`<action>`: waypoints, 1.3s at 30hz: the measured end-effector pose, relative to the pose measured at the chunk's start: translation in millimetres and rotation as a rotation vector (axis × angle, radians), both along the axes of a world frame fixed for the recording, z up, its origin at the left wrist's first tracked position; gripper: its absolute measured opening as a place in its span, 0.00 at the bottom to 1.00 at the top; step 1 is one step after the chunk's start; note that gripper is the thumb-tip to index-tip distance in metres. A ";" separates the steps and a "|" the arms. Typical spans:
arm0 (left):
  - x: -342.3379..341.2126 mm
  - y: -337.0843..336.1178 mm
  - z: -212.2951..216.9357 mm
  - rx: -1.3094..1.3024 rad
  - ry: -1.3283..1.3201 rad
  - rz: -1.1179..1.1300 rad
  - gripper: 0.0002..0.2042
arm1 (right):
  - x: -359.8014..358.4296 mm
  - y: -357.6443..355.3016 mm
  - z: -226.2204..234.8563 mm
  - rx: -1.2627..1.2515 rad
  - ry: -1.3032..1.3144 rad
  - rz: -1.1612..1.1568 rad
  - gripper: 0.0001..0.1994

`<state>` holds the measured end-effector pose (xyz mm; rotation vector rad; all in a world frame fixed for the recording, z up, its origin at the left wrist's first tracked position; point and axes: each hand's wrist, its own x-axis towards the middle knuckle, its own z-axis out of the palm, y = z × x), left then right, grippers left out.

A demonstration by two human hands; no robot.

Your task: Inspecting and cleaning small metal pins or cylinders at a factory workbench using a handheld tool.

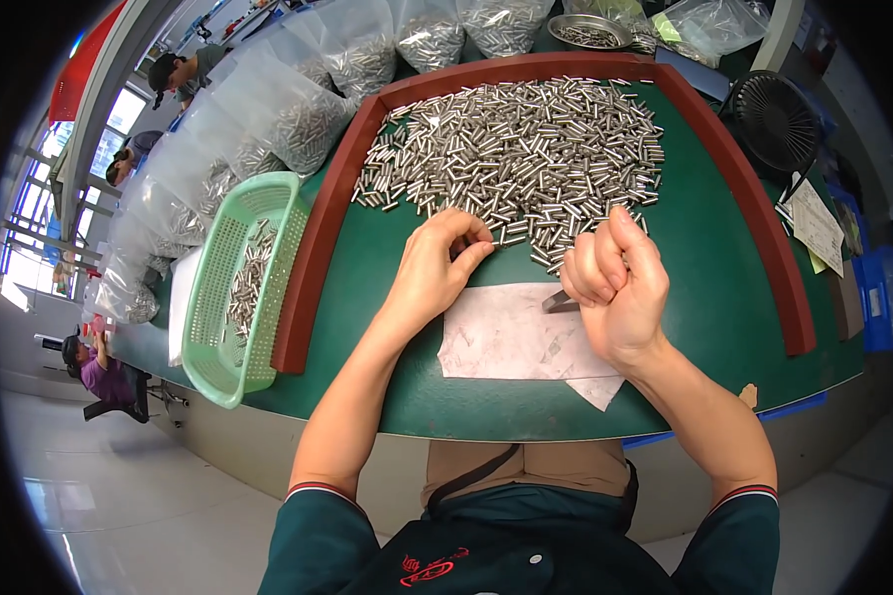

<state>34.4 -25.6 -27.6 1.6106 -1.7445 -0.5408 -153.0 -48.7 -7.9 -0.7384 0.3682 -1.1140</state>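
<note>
I see a broad green-topped bench (704, 248) edged by a dark red raised rim (327, 218). Along its far left side I count a row of clear plastic bags of small metal cylinders (298, 119), slumped against one another from the upper edge down toward the left. A light green perforated plastic basket (218, 297) sits just outside the rim on the left, with a few cylinders inside. In the middle of the bench lies a wide heap of short shiny metal cylinders (516, 149). A black round fan (772, 121) stands at the right, with white and yellow paper slips (819, 228) just beside it. A white creased paper sheet (511, 337) lies nearest me. My left hand (432, 273) pinches its fingertips at the heap's near edge; whether it grips a cylinder I cannot tell. My right hand (615, 288) is fisted around a small dark metal tool (558, 300) over the sheet.
</note>
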 end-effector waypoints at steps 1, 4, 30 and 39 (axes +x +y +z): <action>-0.4 0.8 0.8 0.000 0.000 -0.002 0.03 | -0.4 -0.1 -0.2 0.007 -0.002 -0.001 0.23; -2.7 4.3 4.2 0.085 0.149 -0.033 0.03 | -0.5 0.1 0.7 0.009 -0.021 -0.005 0.23; -34.7 26.9 11.9 0.060 -0.156 -0.194 0.04 | 7.5 2.5 -7.1 0.050 0.003 -0.120 0.22; -38.0 26.7 10.4 0.036 -0.133 -0.173 0.04 | 9.7 6.1 -11.8 0.023 -0.028 -0.119 0.23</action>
